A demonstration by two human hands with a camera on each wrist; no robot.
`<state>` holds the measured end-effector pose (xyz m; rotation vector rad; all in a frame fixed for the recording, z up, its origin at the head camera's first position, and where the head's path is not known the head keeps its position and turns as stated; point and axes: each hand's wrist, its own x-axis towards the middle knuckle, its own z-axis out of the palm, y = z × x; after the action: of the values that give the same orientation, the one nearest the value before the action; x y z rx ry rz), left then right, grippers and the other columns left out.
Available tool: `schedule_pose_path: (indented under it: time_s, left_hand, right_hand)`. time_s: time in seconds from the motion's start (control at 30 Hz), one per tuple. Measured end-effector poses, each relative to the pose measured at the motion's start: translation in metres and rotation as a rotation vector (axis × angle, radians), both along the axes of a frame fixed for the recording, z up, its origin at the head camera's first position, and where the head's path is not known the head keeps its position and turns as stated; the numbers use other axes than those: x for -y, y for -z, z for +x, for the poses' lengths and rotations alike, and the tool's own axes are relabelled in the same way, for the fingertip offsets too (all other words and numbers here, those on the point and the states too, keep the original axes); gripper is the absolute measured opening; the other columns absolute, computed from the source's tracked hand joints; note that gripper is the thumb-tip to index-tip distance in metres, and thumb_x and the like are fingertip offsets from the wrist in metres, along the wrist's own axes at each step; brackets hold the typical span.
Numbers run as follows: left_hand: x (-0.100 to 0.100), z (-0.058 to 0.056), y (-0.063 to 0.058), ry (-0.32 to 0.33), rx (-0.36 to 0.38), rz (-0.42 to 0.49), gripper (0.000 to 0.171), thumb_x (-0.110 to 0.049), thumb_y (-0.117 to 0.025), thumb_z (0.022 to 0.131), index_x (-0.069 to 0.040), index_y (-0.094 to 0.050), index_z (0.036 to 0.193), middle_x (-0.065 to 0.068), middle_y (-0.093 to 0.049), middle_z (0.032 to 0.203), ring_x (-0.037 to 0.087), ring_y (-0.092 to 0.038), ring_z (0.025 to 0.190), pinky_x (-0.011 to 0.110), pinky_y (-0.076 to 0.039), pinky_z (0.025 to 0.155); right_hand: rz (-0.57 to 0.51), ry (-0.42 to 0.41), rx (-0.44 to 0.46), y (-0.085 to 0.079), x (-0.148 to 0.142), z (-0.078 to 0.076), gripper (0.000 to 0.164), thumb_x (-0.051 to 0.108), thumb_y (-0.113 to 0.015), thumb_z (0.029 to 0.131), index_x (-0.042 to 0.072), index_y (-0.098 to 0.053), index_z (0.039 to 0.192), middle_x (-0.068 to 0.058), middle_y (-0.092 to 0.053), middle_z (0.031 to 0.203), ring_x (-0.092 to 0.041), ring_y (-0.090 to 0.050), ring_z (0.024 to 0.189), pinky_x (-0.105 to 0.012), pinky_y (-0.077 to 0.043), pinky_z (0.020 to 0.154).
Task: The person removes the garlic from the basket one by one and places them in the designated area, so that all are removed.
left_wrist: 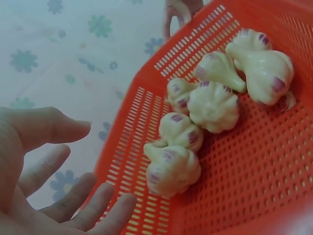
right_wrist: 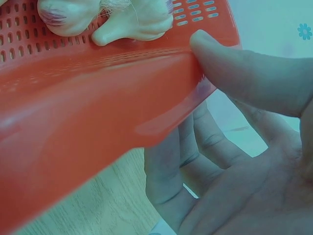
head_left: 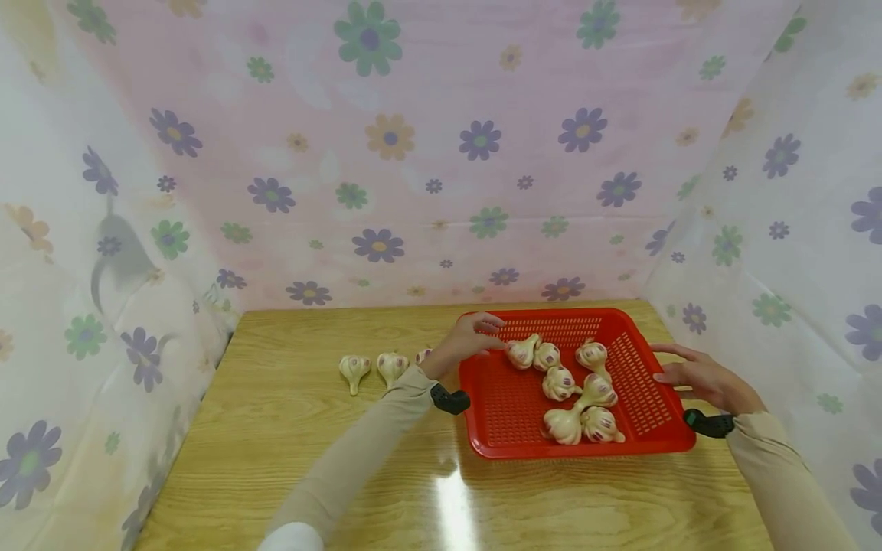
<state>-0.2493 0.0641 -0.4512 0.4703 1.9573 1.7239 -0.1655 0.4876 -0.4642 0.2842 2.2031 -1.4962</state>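
A red plastic basket (head_left: 513,442) with slotted sides holds several garlic bulbs (head_left: 560,383), whitish with purple patches. My right hand (head_left: 713,383) grips its right rim; in the right wrist view the thumb (right_wrist: 230,68) lies over the rim and the other fingers are beneath and outside it. Over the basket's back left corner is my left hand (head_left: 472,337), its fingers loosely spread and nothing held, as the left wrist view shows. The nearest bulb (left_wrist: 171,171) lies apart from those fingertips.
Left of the basket, a row of garlic bulbs lies on the wooden table (head_left: 276,428): one bulb (head_left: 354,370), another (head_left: 392,366), and a third (head_left: 423,355) partly hidden by my left arm. Flower-patterned cloth (head_left: 427,191) encloses the back and both sides.
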Motion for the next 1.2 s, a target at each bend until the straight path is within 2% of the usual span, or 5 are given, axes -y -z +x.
schedule_pose_path:
  time_s: [0.27, 0.47, 0.67, 0.87, 1.2]
  left_hand:
    - [-0.025, -0.004, 0.022, -0.087, 0.088, 0.047, 0.041, -0.008, -0.068, 0.086, -0.004, -0.057, 0.125, 0.012, -0.056, 0.120, 0.019, -0.060, 0.094, 0.035, -0.053, 0.074]
    - [-0.044, -0.004, 0.039, -0.140, 0.127, 0.004, 0.044, -0.007, -0.070, 0.083, -0.002, -0.056, 0.124, 0.015, -0.054, 0.124, 0.027, -0.060, 0.096, 0.049, -0.049, 0.084]
    - [-0.057, -0.007, 0.059, -0.231, 0.128, -0.023, 0.043, -0.011, -0.075, 0.077, -0.007, -0.058, 0.116, 0.008, -0.058, 0.105, 0.024, -0.060, 0.085, 0.044, -0.052, 0.074]
    - [-0.073, -0.001, 0.065, -0.354, 0.119, -0.033, 0.044, -0.006, -0.076, 0.074, -0.006, -0.058, 0.114, 0.009, -0.057, 0.095, 0.018, -0.045, 0.061, 0.037, -0.046, 0.058]
    - [-0.090, 0.010, 0.072, -0.438, 0.100, -0.076, 0.051, 0.000, -0.081, 0.067, 0.000, -0.057, 0.112, 0.009, -0.053, 0.099, 0.022, -0.052, 0.080, 0.032, -0.049, 0.064]
  right_hand:
    - [0.005, 0.006, 0.002, 0.001, -0.001, 0.001, 0.077, 0.020, -0.064, 0.091, 0.001, -0.015, 0.148, -0.017, -0.062, 0.117, -0.029, -0.063, 0.096, -0.053, -0.049, 0.084]
    - [-0.021, 0.006, -0.004, 0.000, -0.002, 0.002, 0.074, 0.019, -0.062, 0.092, 0.001, -0.016, 0.148, -0.017, -0.062, 0.117, -0.030, -0.063, 0.097, -0.053, -0.050, 0.084]
    - [-0.024, 0.011, -0.003, 0.000, -0.001, 0.001, 0.074, 0.019, -0.062, 0.093, 0.002, -0.015, 0.148, -0.015, -0.062, 0.116, -0.029, -0.064, 0.096, -0.052, -0.050, 0.083]
    - [-0.017, 0.020, -0.010, 0.000, 0.000, 0.003, 0.076, 0.019, -0.064, 0.091, 0.002, -0.017, 0.148, -0.018, -0.061, 0.118, -0.030, -0.064, 0.095, -0.053, -0.050, 0.083]
    - [0.004, 0.028, -0.011, -0.002, 0.003, 0.002, 0.077, 0.018, -0.065, 0.090, 0.002, -0.017, 0.148, -0.018, -0.061, 0.119, -0.028, -0.063, 0.097, -0.053, -0.049, 0.085]
